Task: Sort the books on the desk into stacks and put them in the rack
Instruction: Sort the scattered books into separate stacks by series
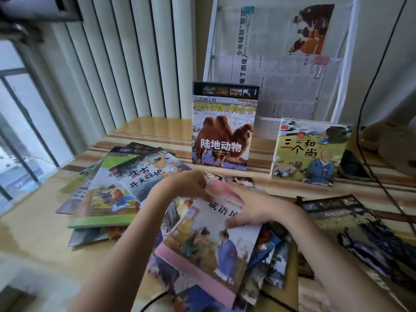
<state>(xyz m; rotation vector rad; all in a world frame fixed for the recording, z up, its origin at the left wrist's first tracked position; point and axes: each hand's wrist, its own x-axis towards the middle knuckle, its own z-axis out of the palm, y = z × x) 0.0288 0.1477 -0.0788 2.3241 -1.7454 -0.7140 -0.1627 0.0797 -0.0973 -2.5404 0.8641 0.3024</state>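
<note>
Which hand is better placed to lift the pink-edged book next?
The right hand, I think: it lies spread on the pink-edged book with its thumb on the cover. The left hand only reaches its far edge.

Bare wooden counter [33,239] lies open at the near left; a gap shows between the upright camel-cover book [221,127] and the leaning green monk-cover book [308,152]. Both block the white wire rack [344,64]; a black cable [369,136] crosses the right side
</note>
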